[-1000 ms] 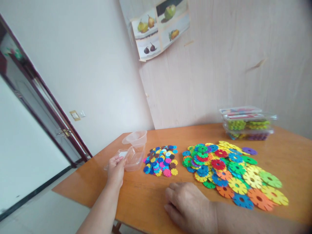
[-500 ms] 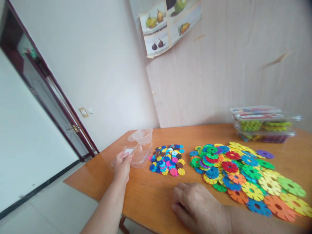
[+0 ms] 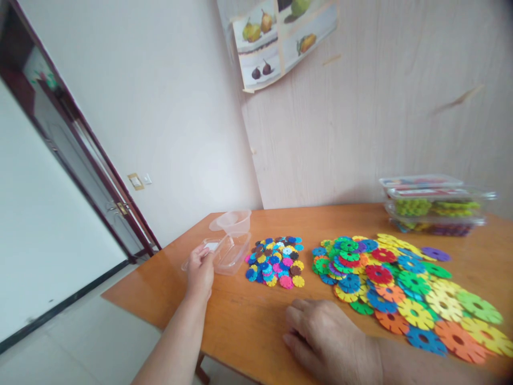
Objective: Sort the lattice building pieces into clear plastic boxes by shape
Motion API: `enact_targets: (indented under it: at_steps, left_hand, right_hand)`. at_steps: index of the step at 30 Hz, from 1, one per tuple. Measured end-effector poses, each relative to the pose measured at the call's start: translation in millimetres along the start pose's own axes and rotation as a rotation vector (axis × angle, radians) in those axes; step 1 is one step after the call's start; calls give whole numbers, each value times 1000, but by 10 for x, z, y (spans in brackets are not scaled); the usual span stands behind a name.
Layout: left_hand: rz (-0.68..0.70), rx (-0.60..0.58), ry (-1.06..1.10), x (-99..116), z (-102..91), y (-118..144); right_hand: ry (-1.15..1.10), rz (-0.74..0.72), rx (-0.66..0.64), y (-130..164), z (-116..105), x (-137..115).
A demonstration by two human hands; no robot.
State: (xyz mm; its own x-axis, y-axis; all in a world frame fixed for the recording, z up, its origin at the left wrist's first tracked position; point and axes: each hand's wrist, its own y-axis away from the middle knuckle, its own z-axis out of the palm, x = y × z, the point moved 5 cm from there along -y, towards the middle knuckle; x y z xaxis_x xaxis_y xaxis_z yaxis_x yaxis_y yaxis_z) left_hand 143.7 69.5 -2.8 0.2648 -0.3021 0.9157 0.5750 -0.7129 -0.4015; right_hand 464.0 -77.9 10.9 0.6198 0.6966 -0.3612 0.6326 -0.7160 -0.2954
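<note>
Indoors — orange table [image 3: 248, 315] (door left), left hand [image 3: 200, 271] gripping clear box [image 3: 230, 254], right hand [image 3: 326, 339] flat.

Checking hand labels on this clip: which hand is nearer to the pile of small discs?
Left. The left hand grips the clear plastic box directly left of the pile of small discs. The right hand rests flat on the table, nearer the camera than the pile.

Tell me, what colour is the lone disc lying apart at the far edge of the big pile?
Purple. The lone disc shows best in the head view.
</note>
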Motion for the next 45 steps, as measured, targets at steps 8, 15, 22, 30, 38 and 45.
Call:
enact_targets:
  at_steps: [8, 15, 22, 30, 38, 45]
  left_hand:
    - [117, 22, -124, 174, 15, 76]
    - [166, 45, -192, 251, 7, 114]
    - [184, 63, -218, 196, -16, 86]
    - [178, 61, -221, 171, -17, 69]
    - [153, 54, -210, 104, -12, 43]
    - [153, 9, -254, -18, 4, 16]
  right_hand:
    - [-2, 4, 1, 7, -2, -1]
    - [-4, 11, 10, 14, -21, -8]
    - [-19, 38, -16, -4, -29, -10]
    - [-30, 53, -37, -4, -46, -20]
    - [-33, 58, -47, -7, -44, -17]
    - [-49, 63, -43, -14, -32, -7]
